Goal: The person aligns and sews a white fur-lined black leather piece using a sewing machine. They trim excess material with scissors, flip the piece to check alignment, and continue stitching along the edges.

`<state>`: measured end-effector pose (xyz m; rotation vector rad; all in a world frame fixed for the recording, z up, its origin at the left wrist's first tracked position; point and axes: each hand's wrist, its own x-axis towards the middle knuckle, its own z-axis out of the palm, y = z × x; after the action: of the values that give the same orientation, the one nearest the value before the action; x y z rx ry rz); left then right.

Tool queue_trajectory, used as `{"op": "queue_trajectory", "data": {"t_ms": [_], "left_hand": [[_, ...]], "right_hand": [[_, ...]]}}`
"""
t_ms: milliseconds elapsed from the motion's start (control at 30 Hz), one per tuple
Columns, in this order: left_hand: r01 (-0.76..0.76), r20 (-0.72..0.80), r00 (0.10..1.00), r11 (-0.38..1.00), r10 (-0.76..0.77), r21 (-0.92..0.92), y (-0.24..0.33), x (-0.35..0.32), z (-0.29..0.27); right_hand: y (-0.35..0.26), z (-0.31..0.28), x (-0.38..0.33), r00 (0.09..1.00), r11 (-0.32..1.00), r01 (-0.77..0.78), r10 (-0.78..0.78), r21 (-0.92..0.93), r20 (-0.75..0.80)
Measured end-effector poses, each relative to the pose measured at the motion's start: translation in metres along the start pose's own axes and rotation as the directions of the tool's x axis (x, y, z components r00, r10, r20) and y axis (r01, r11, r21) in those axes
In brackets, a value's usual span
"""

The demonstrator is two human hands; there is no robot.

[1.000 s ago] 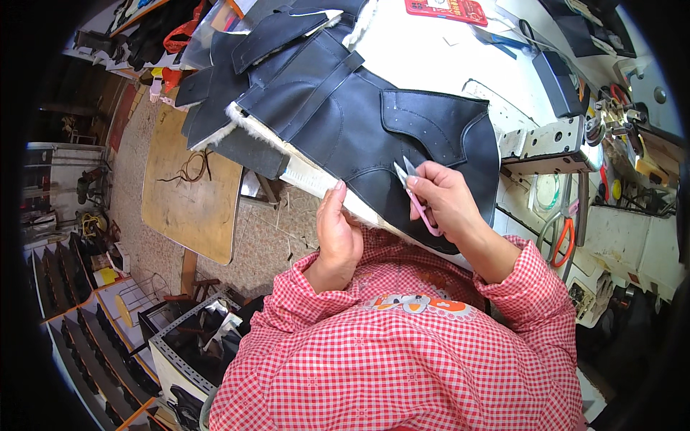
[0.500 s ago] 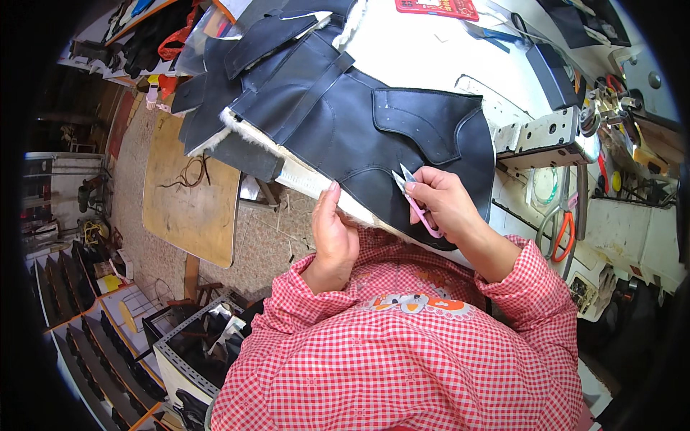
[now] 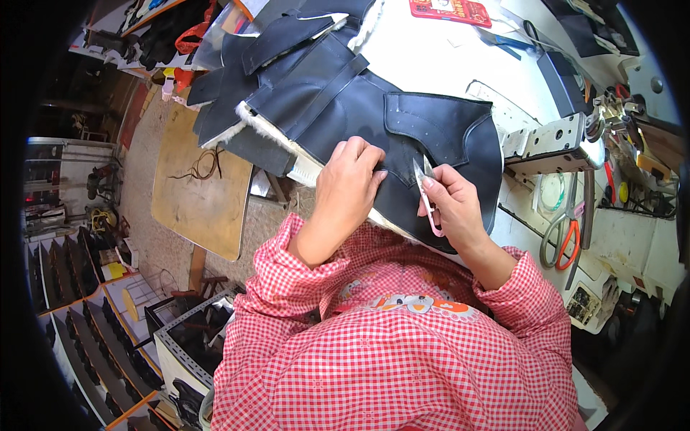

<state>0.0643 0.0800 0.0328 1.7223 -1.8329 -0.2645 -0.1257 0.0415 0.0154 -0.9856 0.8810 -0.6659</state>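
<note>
A black leather piece with white fleece backing [image 3: 343, 106] lies across the white table, its fleece showing along the near left edge. On top of it, toward the right, is a curved black panel [image 3: 440, 126] with stitched edges. My left hand [image 3: 346, 194] is over the near part of the leather, fingers bent and thumb tip against them; whatever they pinch is too small to see. Pink-handled thread snips [image 3: 432, 210] are in my right hand [image 3: 460, 215], just right of the left hand. Their blades point up and away over the leather, tips apart.
A sewing machine arm [image 3: 550, 146] reaches in from the right. Orange-handled scissors [image 3: 570, 241] hang below it. Farther back lie a red card [image 3: 451, 10] and a dark box [image 3: 560, 85]. A wooden board [image 3: 194, 187] stands at left, above shelves of dark pieces [image 3: 97, 345].
My left hand has moved up and right from the leather's near edge onto its surface, and its fingers have closed. The right hand keeps the snips. The whole view has shifted slightly.
</note>
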Motion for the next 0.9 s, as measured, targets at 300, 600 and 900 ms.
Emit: {"op": "queue_trajectory", "data": {"t_ms": [300, 600, 900], "left_hand": [[-0.004, 0.122, 0.993, 1.000, 0.000, 0.031, -0.020, 0.008, 0.019], [0.098, -0.012, 0.995, 0.977, -0.102, -0.191, -0.028, 0.001, 0.010], [0.002, 0.181, 0.983, 0.998, -0.014, 0.066, -0.026, 0.012, 0.012]], "right_hand": [[0.005, 0.002, 0.001, 1.000, 0.999, -0.029, 0.029, -0.013, -0.007], [0.007, 0.000, 0.001, 1.000, 0.999, -0.024, 0.023, -0.035, -0.010], [0.007, 0.000, 0.001, 1.000, 0.999, -0.022, 0.022, -0.048, -0.008]]}}
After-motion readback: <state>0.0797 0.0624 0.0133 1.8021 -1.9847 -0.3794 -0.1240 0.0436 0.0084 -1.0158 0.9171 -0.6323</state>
